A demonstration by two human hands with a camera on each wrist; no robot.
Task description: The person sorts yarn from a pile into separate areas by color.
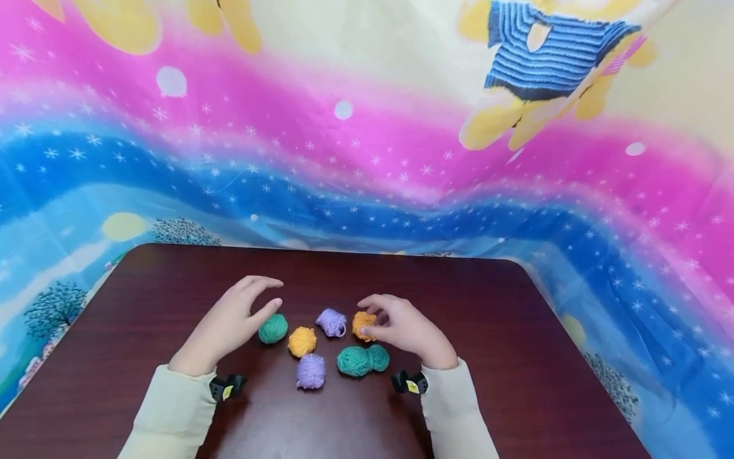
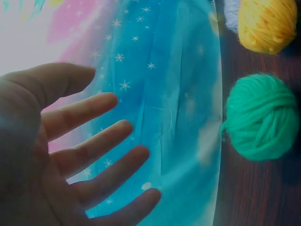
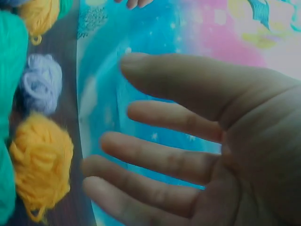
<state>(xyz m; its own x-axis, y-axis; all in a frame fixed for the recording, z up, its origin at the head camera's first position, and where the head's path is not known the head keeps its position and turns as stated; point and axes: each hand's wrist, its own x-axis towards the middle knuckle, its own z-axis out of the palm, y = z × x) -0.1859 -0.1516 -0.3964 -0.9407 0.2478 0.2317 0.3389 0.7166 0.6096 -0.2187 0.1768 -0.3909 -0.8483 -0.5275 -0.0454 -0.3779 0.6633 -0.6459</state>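
Observation:
My left hand [image 1: 232,319] hovers over the left side of the yarn, fingers spread and holding nothing, nearest a green yarn ball [image 1: 273,329]. In the left wrist view that green ball [image 2: 261,117] lies apart from the fingers. The right hand [image 1: 404,323] is above an orange yarn ball [image 1: 362,324], which its thumb partly covers in the head view. The right wrist view shows its fingers relaxed and apart from the orange ball [image 3: 41,162]. Between the hands lie a yellow-orange ball [image 1: 302,342], a purple ball [image 1: 331,322] and another purple ball [image 1: 311,371].
Two green yarn balls [image 1: 354,361] sit side by side near the right wrist. Everything lies on a dark brown table [image 1: 459,299] with rounded far corners. A printed pink and blue cloth [image 1: 367,159] hangs behind it. Each wrist wears a small black camera [image 1: 229,387].

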